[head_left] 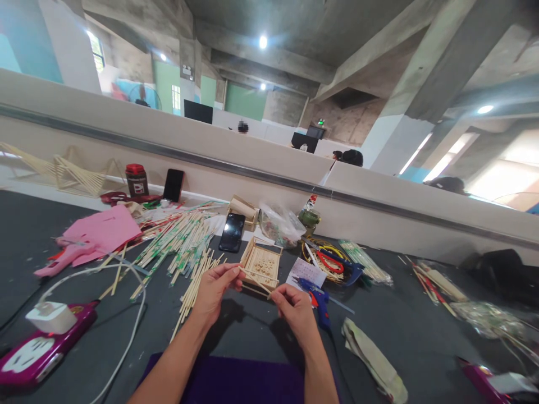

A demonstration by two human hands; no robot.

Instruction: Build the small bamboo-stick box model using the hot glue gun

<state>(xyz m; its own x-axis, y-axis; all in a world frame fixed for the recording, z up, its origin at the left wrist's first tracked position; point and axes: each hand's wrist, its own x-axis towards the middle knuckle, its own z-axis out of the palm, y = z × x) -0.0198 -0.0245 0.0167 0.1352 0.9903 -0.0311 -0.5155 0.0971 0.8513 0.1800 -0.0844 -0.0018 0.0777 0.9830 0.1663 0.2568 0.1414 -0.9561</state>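
Note:
In front of me, a small tray-like frame of wooden sticks [261,255] lies on the dark table, with small light bits inside. My left hand [217,289] is closed in a pinch at the frame's near left corner. A thin wooden stick [255,283] runs from its fingertips to those of my right hand [292,308], which pinches the other end. The stick is held across the near side of the frame; whether it touches the frame I cannot tell. Just right of my right hand lies a blue hot glue gun [319,300].
Bundles of chopsticks [181,235] spread to the left, behind a purple power strip [50,348] with a white cable. A phone [232,232] lies beyond the frame. A basket with red-handled scissors [330,261] and a rolled cloth [374,362] are on the right. A low partition [236,174] borders the table.

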